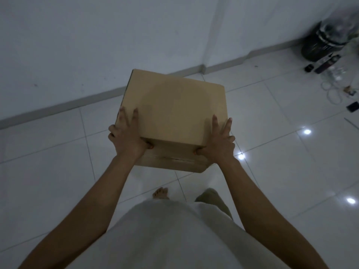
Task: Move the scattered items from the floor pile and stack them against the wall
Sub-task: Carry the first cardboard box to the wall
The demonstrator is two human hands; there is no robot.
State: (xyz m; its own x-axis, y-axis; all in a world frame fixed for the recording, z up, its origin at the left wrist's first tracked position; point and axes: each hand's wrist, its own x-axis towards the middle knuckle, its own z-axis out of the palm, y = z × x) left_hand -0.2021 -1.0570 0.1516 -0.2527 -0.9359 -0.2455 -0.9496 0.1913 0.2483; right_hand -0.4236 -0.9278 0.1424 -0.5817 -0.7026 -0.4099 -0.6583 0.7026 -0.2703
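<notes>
Cardboard box (172,115) held aloft between both hands, fingers (134,115) spread over its near corners.

Bare tiled floor (58,152) runs unobstructed to wall (77,45); clutter pile (330,61) crowds only the far-right corner.

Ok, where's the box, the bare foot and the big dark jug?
box (174,105), head view, middle of its top face.
foot (160,193), head view, toes on the floor tiles.
jug (326,42), head view, its blurred dark body by the wall.
</notes>
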